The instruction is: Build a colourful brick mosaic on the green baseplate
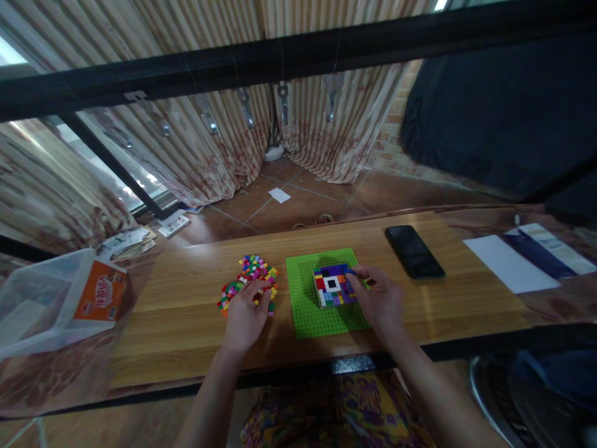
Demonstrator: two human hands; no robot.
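My left hand [247, 314] reaches over a loose pile of small colourful toy bricks [254, 266], its thumb and index finger apart among them. On a green studded baseplate [305, 317] sits a compact block of small bricks [333, 292], mostly purple and blue, with a white square around a black centre and some red at the left. My right hand [380, 298] is at the block's right edge, thumb and fingertips closed at its upper right corner. Whatever lies between those fingertips is too small to make out. The hand covers part of the baseplate's right side.
A black phone [414, 251] lies right of the baseplate on the wooden board [186, 336]. White paper [508, 261] and a packet [555, 249] are farther right. A clear plastic box [51, 298] stands at left. A dark metal bar [209, 62] crosses above.
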